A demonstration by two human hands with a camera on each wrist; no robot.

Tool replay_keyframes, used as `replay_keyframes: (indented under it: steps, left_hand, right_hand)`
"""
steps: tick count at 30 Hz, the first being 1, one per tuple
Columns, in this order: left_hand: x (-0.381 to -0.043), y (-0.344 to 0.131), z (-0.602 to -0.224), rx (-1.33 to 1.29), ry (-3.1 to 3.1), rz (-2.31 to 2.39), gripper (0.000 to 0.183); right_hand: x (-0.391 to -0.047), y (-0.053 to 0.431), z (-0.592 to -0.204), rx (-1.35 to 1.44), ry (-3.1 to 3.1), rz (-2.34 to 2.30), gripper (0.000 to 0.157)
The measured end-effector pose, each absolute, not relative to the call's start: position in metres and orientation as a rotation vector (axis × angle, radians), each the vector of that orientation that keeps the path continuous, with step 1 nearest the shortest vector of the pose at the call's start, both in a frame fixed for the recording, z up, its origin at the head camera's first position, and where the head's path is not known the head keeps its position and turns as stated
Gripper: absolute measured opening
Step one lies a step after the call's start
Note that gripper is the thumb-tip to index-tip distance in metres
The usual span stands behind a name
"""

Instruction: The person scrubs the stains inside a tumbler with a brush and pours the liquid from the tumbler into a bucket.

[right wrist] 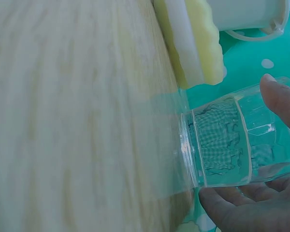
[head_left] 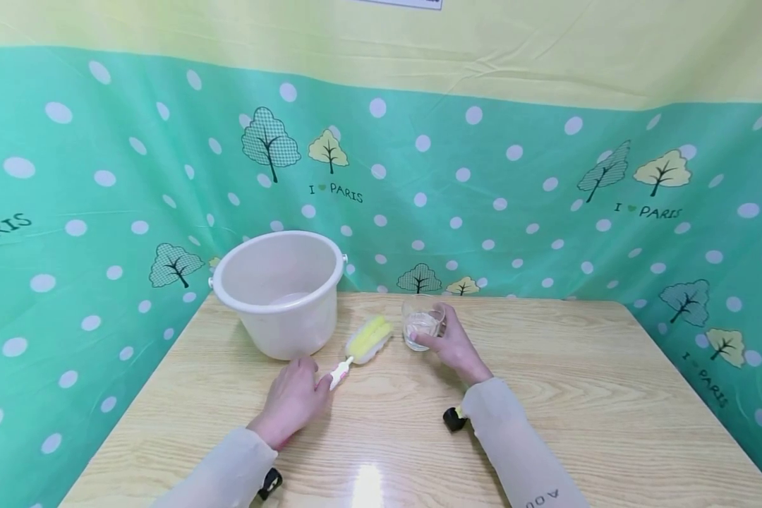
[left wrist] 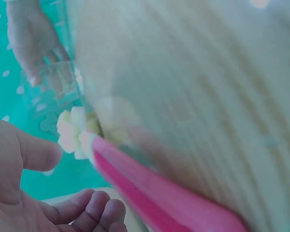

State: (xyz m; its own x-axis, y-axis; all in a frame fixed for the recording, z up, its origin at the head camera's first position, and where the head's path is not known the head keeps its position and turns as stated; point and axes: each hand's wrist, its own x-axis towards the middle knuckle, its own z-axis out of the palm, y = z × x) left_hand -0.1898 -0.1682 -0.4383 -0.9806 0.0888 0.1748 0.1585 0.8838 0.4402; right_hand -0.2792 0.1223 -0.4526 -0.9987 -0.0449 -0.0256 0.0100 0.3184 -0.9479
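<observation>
A sponge cup brush [head_left: 370, 339] lies on the table, its yellow-and-white head pointing away. My left hand [head_left: 293, 396] is beside its pink-and-white handle [head_left: 339, 375]. In the left wrist view, a gap shows between the thumb [left wrist: 41, 153] and the pink handle [left wrist: 150, 193], and the other fingers are loosely bent. To the right of the brush head, a clear glass [head_left: 420, 326], partly filled with clear liquid, stands upright on the table. My right hand [head_left: 452, 347] grips its side, with the thumb [right wrist: 279, 99] on one side and the fingers on the other.
A white bucket [head_left: 295, 328] stands at the back left, behind my left hand. The wood-grain table [head_left: 584, 367] ends at a green dotted curtain [head_left: 482, 176] behind and at both sides. Dark wrist devices [head_left: 454, 419] sit under both sleeves.
</observation>
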Motion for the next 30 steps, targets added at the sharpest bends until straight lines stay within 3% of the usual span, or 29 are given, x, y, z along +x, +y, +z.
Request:
replay_keyframes:
  steps: [13,30]
  left_hand:
    - [-0.19,-0.174,-0.428,-0.081,-2.883,-0.82,0.048]
    - [-0.193,-0.188,-0.404,-0.041,-2.702,-1.1,0.044]
  right_hand:
    - [-0.281,0.122,-0.454,-0.014,2.515,-1.798,0.09]
    - [-0.279,0.124,-0.453,-0.026,2.508,-1.797,0.091]
